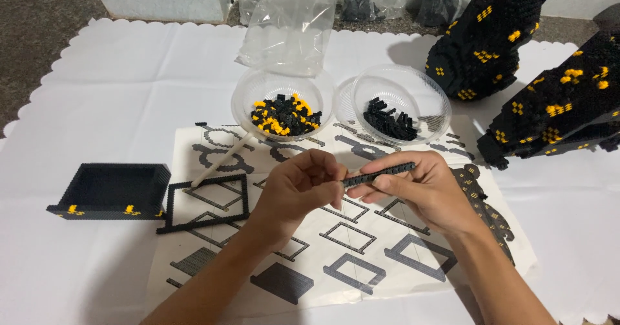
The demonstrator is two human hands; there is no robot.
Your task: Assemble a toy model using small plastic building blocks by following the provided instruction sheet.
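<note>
One camera sits on the person's head. It looks down, close, at the bench point(97, 92), facing toward 12 o'clock.

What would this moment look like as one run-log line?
left hand: pinching end of black brick strip | right hand: gripping same strip | nearby: two clear bowls of small bricks, instruction sheet, black square frame

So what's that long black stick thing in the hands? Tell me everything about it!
The thin black strip of tiny plastic building bricks is a single narrow row, bumpy with little studs, all black with no yellow showing. It is held almost level, tilted slightly up to the right, above the printed instruction sheet. The left hand pinches its left end with fingertips, and the right hand grips its middle and right part.
</note>
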